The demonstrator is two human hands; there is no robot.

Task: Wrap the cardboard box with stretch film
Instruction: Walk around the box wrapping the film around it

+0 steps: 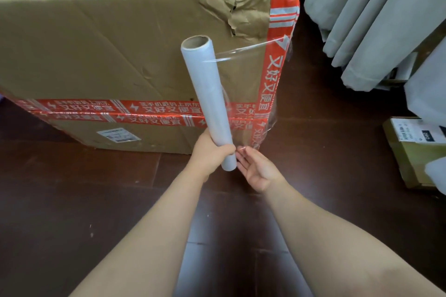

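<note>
While the left hand (212, 152) is closed around the lower end of the stretch film roll (207, 101), held near upright at frame centre, the right hand (257, 167) is open, fingers spread, fingertips touching the loose film just beside the roll's base. Film sheet (243, 52) runs from roll to the right corner of the cardboard box (96, 50), which fills the upper left, red tape (277, 75) on its edges, standing on dark floor (72, 200).

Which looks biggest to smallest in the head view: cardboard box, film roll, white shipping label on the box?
1. Cardboard box, by far the largest.
2. Film roll, held in the left hand; it is nearer the camera, so it looks enlarged.
3. Shipping label, the smallest.
</note>
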